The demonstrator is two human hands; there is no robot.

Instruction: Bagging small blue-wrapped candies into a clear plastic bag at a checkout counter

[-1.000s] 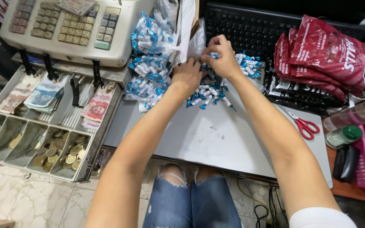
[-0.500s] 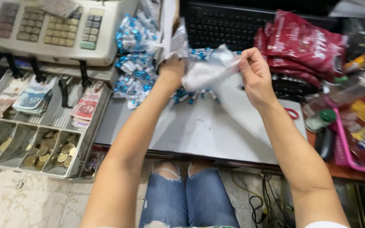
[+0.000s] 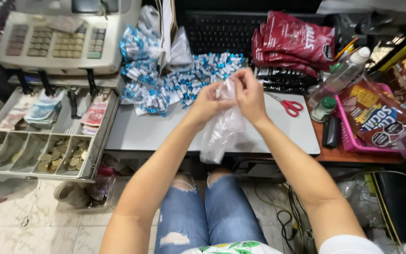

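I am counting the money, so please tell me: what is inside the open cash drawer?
The cash drawer holds banknotes under clips at the back and coins in front compartments. The register covers its rear part.

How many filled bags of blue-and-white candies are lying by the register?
4, maybe more hidden: one nearest the cash register, one below, two at the grey mat's corner.

Left hand [image 3: 207, 101] and right hand [image 3: 250, 94] pinch top of clear plastic bag [image 3: 222, 131], bag hanging limp over grey surface [image 3: 156, 131]. Behind hands: heap of blue-white wrapped candies [image 3: 198, 77], black keyboard [image 3: 217, 33]. Right: red scissors [image 3: 288, 105], red snack packets [image 3: 292, 42]. Left: cash register [image 3: 62, 40], open drawer [image 3: 38, 136] holding coins and banknotes.
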